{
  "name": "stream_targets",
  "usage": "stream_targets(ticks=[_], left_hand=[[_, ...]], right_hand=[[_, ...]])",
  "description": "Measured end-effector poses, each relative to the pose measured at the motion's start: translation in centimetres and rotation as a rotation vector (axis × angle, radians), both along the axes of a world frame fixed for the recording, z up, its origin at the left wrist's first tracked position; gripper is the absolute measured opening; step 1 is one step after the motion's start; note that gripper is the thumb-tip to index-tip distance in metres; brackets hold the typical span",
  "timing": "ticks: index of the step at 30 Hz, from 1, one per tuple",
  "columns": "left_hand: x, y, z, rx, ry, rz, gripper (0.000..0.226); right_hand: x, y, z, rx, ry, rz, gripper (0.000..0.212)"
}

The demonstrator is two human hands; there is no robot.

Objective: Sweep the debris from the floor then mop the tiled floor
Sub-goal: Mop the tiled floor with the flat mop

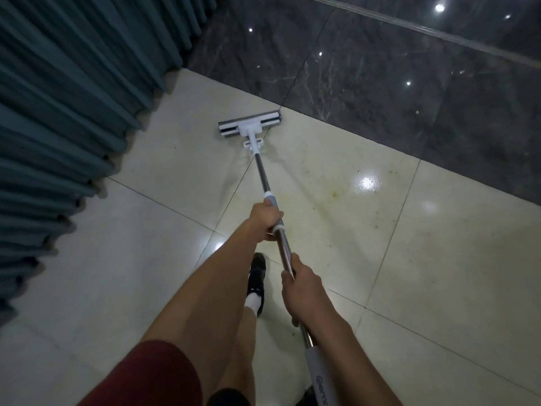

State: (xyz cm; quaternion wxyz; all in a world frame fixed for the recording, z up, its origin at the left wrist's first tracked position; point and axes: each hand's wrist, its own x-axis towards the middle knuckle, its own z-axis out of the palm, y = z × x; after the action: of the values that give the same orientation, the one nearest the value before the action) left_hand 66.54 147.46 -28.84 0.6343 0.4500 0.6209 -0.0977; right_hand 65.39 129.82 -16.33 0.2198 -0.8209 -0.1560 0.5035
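Right hand (303,291) gripping mop pole (265,183) low, fingers curled round | left hand (268,218) holding grey collar higher up | mop head (250,125) flat on pale tiled floor (439,273), touching dark marble edge | likely light, stiff, slick metal; best held two-handed, spaced apart

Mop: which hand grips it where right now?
Both hands hold the mop by its handle: left hand on the grey collar midway down, right hand higher on the metal shaft.
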Motion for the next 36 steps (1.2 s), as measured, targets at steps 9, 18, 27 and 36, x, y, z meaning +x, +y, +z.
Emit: stream_targets(ticks=[9,18,27,36], left_hand=[[-9.6,-16.0,4.7,-0.065,0.007,0.092,0.033],[-15.1,-19.9,6.5,-0.008,0.019,0.142,0.016],[-13.7,-7.7,3.5,0.003,-0.03,0.225,0.046],[-14.3,5.5,2.2,0.075,-0.033,0.177,0.018]], right_hand=[[-7.9,-16.0,3.7,0.032,0.03,0.1,0.045],[-13.2,-18.1,6.0,-0.023,0.039,0.114,0.054],[-11.9,-6.4,2.4,-0.009,-0.049,0.15,0.05],[-13.0,6.6,-0.4,0.022,-0.053,0.121,0.041]])
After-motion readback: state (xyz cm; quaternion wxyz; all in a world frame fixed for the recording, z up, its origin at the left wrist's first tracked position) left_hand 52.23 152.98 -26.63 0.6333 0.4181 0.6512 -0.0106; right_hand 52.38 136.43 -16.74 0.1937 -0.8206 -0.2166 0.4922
